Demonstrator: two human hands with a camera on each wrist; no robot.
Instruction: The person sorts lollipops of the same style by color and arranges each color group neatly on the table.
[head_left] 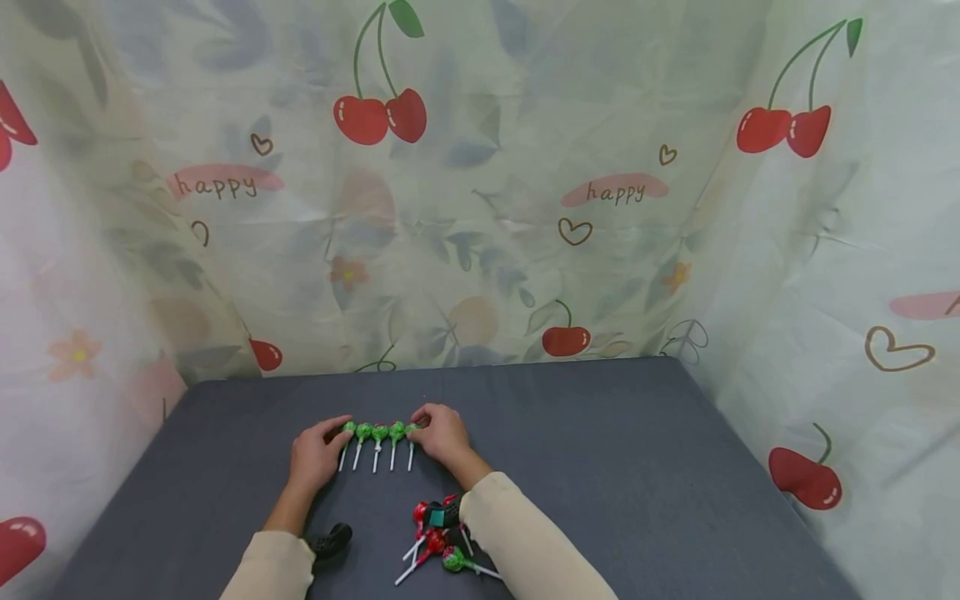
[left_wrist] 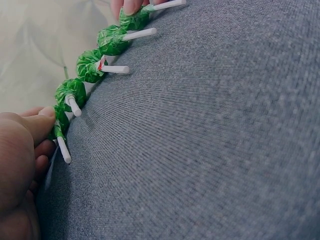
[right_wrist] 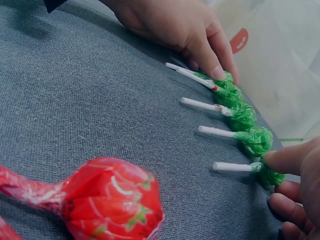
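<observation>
Several lollipops in green wrappers (head_left: 380, 432) lie side by side in a row on the dark grey table, white sticks toward me. At the row's left end my left hand (head_left: 313, 458) pinches the leftmost green lollipop (left_wrist: 61, 122) by its head, between thumb and fingers. At the other end, the rightmost green lollipop (right_wrist: 271, 176) is between the thumb and fingers of my right hand (head_left: 444, 437). The lollipops between them have their heads close together, their sticks slightly fanned.
Nearer me, partly under my right forearm, is a loose pile of red-wrapped lollipops (head_left: 436, 542) with one green lollipop (head_left: 453, 559). A red lollipop (right_wrist: 115, 200) looms large in the right wrist view. A cherry-print curtain (head_left: 480, 208) surrounds the grey table (head_left: 585, 450).
</observation>
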